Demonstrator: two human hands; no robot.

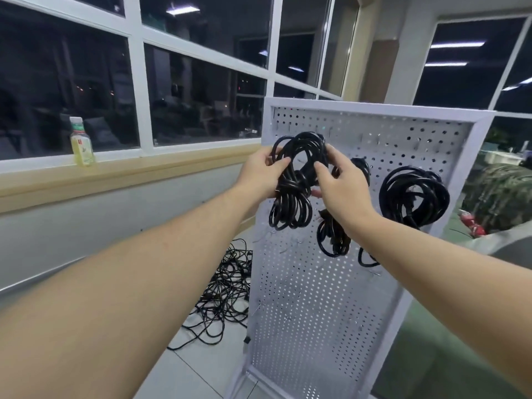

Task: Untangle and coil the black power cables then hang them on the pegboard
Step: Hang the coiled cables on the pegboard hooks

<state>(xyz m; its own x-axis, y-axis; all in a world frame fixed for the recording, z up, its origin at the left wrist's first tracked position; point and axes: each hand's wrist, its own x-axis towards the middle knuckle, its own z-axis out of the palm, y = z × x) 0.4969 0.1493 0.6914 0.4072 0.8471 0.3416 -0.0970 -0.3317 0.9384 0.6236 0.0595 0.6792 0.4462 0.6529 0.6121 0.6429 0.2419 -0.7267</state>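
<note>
forearms: both reach out from the bottom corners, bare, meeting in front of the pegboard [331,283].
left hand [260,175]: fingers curled round the left side and wrapped waist of the coiled cable [293,180], thumb over the upper loops.
right hand [341,188]: fingers pinch the right side of the same bundle, index tip on the loops near the middle.
coiled cable: black, wound into a figure-of-eight, bound at its waist, held up against the upper left of the board, just under the top row of hooks [371,138]; i cannot tell if any loop is over a hook yet.
already hung: a large coil [414,194] at the right, a smaller bundle [334,237] partly hidden behind the right wrist.
still to do: a tangled heap of cables [227,292] on the floor, left of the board's foot.
step in hand: hanging this coil, by my reading; coiling of it looks done.
next move calls for: spreading one top loop open, lifting it over a free hook, then letting the weight settle before both hands let go.
window sill: a bottle [82,142] of yellowish drink stands well apart at left.
</note>
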